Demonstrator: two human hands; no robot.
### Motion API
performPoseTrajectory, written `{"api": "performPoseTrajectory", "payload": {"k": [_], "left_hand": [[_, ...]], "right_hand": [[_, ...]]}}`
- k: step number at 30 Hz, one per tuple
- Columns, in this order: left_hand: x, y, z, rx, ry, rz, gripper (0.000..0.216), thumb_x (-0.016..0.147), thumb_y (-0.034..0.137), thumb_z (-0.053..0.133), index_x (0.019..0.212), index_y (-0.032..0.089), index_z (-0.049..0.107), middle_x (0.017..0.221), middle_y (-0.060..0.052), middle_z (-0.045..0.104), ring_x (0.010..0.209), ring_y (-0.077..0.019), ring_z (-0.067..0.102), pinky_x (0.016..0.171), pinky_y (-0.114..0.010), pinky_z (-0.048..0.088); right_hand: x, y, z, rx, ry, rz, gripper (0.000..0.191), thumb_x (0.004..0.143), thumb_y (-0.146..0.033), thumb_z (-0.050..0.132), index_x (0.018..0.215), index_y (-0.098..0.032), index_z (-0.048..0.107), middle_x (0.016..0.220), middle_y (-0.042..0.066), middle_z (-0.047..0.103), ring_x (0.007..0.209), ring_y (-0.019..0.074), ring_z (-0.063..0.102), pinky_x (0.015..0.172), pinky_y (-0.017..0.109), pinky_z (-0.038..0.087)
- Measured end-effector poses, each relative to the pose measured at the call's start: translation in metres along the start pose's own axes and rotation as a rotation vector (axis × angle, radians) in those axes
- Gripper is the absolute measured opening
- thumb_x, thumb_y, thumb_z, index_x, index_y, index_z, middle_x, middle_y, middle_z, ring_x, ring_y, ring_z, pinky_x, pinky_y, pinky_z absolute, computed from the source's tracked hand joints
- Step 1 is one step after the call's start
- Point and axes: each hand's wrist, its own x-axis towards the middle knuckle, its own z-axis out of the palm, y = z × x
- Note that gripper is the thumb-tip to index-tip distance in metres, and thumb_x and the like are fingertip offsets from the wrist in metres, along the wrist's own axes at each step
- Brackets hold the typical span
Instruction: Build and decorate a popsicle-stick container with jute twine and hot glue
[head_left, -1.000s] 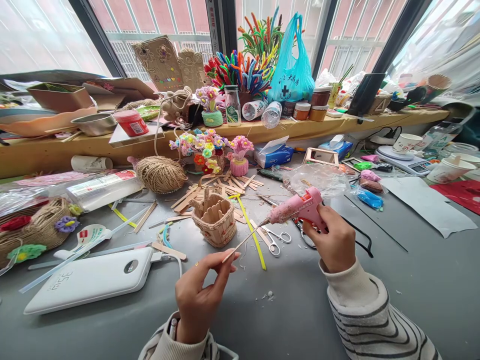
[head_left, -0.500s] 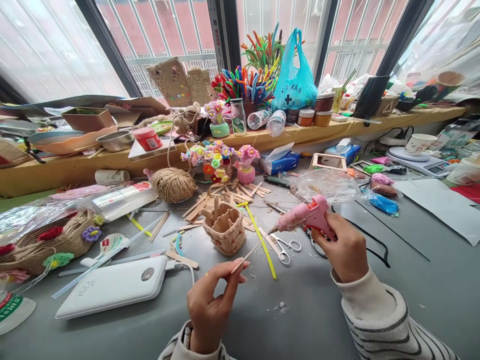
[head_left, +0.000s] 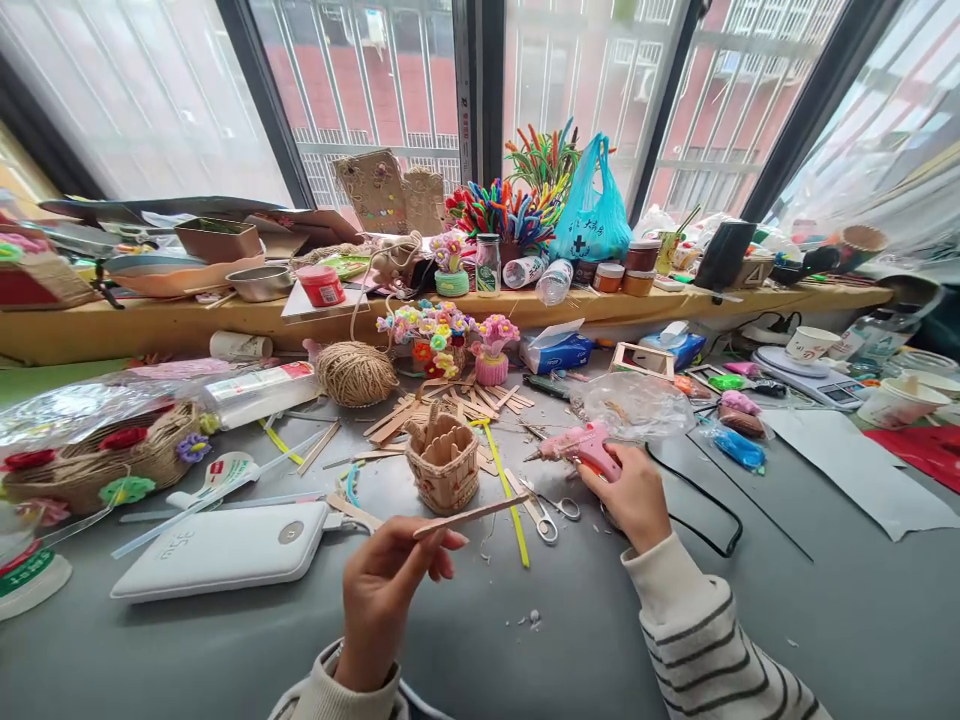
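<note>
My left hand point(head_left: 386, 585) pinches a flat wooden craft stick point(head_left: 480, 513) near one end, its free end pointing right. My right hand point(head_left: 634, 497) is wrapped round the handle of a pink glue gun point(head_left: 574, 443). The gun's nozzle points left and sits apart from the stick; whether the gun rests on the table I cannot tell. Just beyond my left hand stands a small basket point(head_left: 442, 478) made of craft sticks and twine. A yellow strip point(head_left: 508, 500) and white-handled scissors point(head_left: 550, 522) lie between the basket and the gun.
Loose craft sticks point(head_left: 390, 420) lie behind the basket, near a twine ball point(head_left: 356, 374). A white power bank point(head_left: 225, 550) with a cable is at left. A black cable point(head_left: 720, 540) curves at right. Crowded along the back are a ledge point(head_left: 420, 312) and a tissue box point(head_left: 556, 352).
The glue gun in my right hand has moved down and away from the stick. My left hand has turned the stick closer to level and shifted left. The head view has tilted up.
</note>
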Motion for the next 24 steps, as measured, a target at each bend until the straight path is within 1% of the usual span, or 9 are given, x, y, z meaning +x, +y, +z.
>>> {"api": "performPoseTrajectory", "payload": {"k": [2, 5, 9, 11, 13, 16, 19, 22, 24], "left_hand": [[0.001, 0.002, -0.003, -0.023, -0.047, -0.005, 0.013, 0.071, 0.027, 0.067, 0.064, 0.016, 0.064, 0.058, -0.002, 0.068, 0.04, -0.0096, 0.056, 0.04, -0.019, 0.046], [-0.001, 0.005, -0.005, -0.059, -0.086, -0.041, 0.013, 0.072, 0.027, 0.067, 0.064, 0.016, 0.063, 0.057, -0.002, 0.068, 0.04, -0.0096, 0.056, 0.039, -0.018, 0.045], [0.0, 0.012, -0.008, -0.097, -0.131, -0.087, 0.013, 0.071, 0.026, 0.067, 0.064, 0.016, 0.063, 0.056, -0.002, 0.067, 0.041, -0.0096, 0.056, 0.04, -0.018, 0.044], [0.005, 0.017, -0.011, -0.132, -0.227, -0.112, 0.014, 0.07, 0.027, 0.068, 0.063, 0.016, 0.063, 0.054, -0.002, 0.065, 0.041, -0.0101, 0.055, 0.04, -0.019, 0.043], [0.013, 0.024, -0.012, -0.176, -0.382, -0.117, 0.015, 0.069, 0.027, 0.07, 0.061, 0.016, 0.064, 0.053, -0.002, 0.063, 0.042, -0.0099, 0.054, 0.04, -0.02, 0.041], [0.03, 0.037, -0.008, -0.194, -0.605, -0.051, 0.007, 0.068, 0.026, 0.07, 0.066, 0.019, 0.07, 0.056, -0.002, 0.06, 0.051, -0.0102, 0.053, 0.047, -0.021, 0.041], [0.044, 0.048, 0.004, -0.144, -0.82, 0.022, 0.004, 0.066, 0.025, 0.072, 0.067, 0.022, 0.072, 0.063, -0.002, 0.055, 0.062, -0.0109, 0.051, 0.058, -0.023, 0.041], [0.053, 0.055, 0.015, -0.141, -0.959, 0.054, 0.006, 0.067, 0.028, 0.072, 0.069, 0.023, 0.073, 0.066, -0.002, 0.051, 0.066, -0.0115, 0.048, 0.061, -0.024, 0.039], [0.056, 0.057, 0.021, -0.137, -1.01, 0.063, 0.008, 0.067, 0.03, 0.071, 0.07, 0.022, 0.073, 0.066, -0.002, 0.049, 0.067, -0.0117, 0.047, 0.061, -0.025, 0.038]], "right_hand": [[0.003, 0.003, 0.006, 0.027, -0.001, 0.017, 0.049, 0.058, -0.054, 0.06, 0.084, -0.014, 0.058, 0.082, 0.011, 0.059, 0.075, 0.0239, 0.054, 0.071, 0.037, 0.042], [0.007, 0.004, 0.006, 0.08, 0.002, 0.019, 0.056, 0.055, -0.061, 0.061, 0.083, -0.012, 0.058, 0.081, 0.013, 0.06, 0.076, 0.0261, 0.053, 0.074, 0.042, 0.041], [0.004, -0.006, -0.012, 0.197, 0.023, -0.02, 0.055, 0.065, -0.066, 0.05, 0.079, -0.014, 0.061, 0.086, 0.014, 0.06, 0.082, 0.0246, 0.05, 0.082, 0.042, 0.037], [-0.002, -0.018, -0.023, 0.287, -0.042, -0.032, 0.053, 0.072, -0.063, 0.044, 0.077, -0.015, 0.064, 0.084, 0.012, 0.06, 0.077, 0.0205, 0.051, 0.076, 0.037, 0.04], [-0.013, -0.035, -0.032, 0.415, -0.233, -0.038, 0.047, 0.075, -0.059, 0.046, 0.076, -0.017, 0.066, 0.072, 0.006, 0.061, 0.062, 0.0139, 0.049, 0.062, 0.029, 0.041], [-0.032, -0.067, -0.037, 0.912, -0.857, 0.155, 0.034, 0.07, -0.05, 0.061, 0.071, -0.016, 0.068, 0.062, 0.0, 0.055, 0.054, 0.0071, 0.041, 0.054, 0.023, 0.034], [-0.048, -0.095, -0.035, 1.208, -1.249, 0.216, 0.034, 0.063, -0.048, 0.069, 0.063, -0.014, 0.067, 0.054, -0.003, 0.05, 0.048, 0.004, 0.038, 0.049, 0.022, 0.026], [-0.058, -0.11, -0.033, 1.413, -1.415, 0.261, 0.037, 0.058, -0.048, 0.073, 0.061, -0.011, 0.066, 0.053, -0.002, 0.049, 0.048, 0.0039, 0.039, 0.047, 0.021, 0.025], [-0.063, -0.113, -0.032, 1.513, -1.467, 0.32, 0.036, 0.056, -0.044, 0.076, 0.059, -0.01, 0.064, 0.053, -0.003, 0.047, 0.049, 0.004, 0.039, 0.046, 0.02, 0.026]]}}
